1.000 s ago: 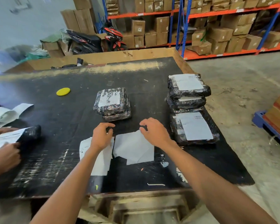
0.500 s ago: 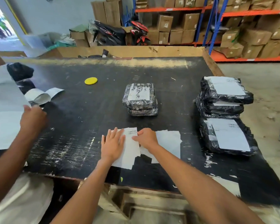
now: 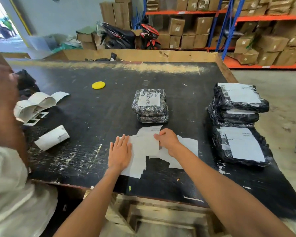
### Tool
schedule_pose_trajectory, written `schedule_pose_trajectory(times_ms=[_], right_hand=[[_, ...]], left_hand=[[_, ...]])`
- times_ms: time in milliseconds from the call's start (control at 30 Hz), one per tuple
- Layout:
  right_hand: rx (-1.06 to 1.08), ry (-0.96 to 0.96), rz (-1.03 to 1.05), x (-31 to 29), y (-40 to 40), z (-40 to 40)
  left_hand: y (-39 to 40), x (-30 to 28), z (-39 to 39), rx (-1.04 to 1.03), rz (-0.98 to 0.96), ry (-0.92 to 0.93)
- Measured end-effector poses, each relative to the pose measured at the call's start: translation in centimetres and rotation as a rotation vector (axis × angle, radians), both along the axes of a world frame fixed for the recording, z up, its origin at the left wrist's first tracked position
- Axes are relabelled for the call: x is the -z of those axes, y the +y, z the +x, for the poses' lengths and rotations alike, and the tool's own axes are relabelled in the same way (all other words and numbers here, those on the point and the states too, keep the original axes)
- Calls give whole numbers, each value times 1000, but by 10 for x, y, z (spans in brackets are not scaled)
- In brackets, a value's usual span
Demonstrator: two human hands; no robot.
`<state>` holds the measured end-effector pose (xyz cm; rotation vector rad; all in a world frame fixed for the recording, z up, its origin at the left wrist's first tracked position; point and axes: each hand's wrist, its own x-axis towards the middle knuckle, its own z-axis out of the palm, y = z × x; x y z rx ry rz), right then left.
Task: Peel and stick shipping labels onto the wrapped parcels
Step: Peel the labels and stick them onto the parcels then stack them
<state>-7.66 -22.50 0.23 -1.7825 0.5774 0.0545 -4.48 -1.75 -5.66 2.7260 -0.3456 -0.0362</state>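
Observation:
White label sheets (image 3: 143, 147) lie overlapped on the black table (image 3: 96, 120) near its front edge. My left hand (image 3: 120, 152) presses flat on the left part of the sheets, fingers spread. My right hand (image 3: 167, 141) pinches the right edge of the top sheet between thumb and fingers. Just beyond the sheets sits a small pair of stacked black wrapped parcels (image 3: 150, 105), the top one bearing a label. At the right edge stands a pile of larger labelled black parcels (image 3: 237, 106), with one more (image 3: 241, 146) in front of it.
Another person's arm and white shirt (image 3: 9, 177) fill the left side. A curled strip of labels (image 3: 34, 105) and a rolled label (image 3: 52, 140) lie near them. A yellow disc (image 3: 98, 85) rests farther back. Shelves of cardboard boxes (image 3: 246, 31) stand behind.
My hands moved left from the right sheet onto the left stack. My left hand went flat on it and my right hand pinched its edge. The other person's arm rose.

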Motion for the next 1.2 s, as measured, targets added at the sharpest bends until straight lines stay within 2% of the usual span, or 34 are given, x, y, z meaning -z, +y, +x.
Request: schedule_pose_trajectory(times_ms=[167,267,300,333,367,433,467,500,567,700,833,967,1200], right_hand=[[77,-122,257,-19,-36,-8],[75,-168,365,-26,-52,-17],[74,-175,397,-27,-56,-20],[75,-180,429,-29,-59,-23],[72,-187,461,-31,-62,-25],[57,-195,515,-33,-67,-30],[41,-197,522,-33,-69,-32],[20,-196,514,-33,-71,-34],[-31,-197,465,-34,-74,-40],[-5,-290,394,-40,-83,-46],[22,-403,281,-47,-100,-49],[-82,-430,153,-55,-107,-53],[-73,-466,186,-56,-112,-54]], left_hand=[[-6,-13,6,-25,112,28],[-23,-29,15,-16,160,-129],[-32,-33,18,14,80,-198],[-42,-41,18,53,-84,-212],[-54,-51,15,77,-317,-130],[-79,-74,4,45,-793,226],[-89,-85,0,16,-955,403],[-97,-92,-1,13,-1077,537],[-107,-98,-2,50,-1191,627],[-117,-99,0,110,-1126,509],[-124,-102,-3,155,-1149,556],[-131,-109,-6,150,-1175,524],[-134,-114,0,153,-1177,460]])
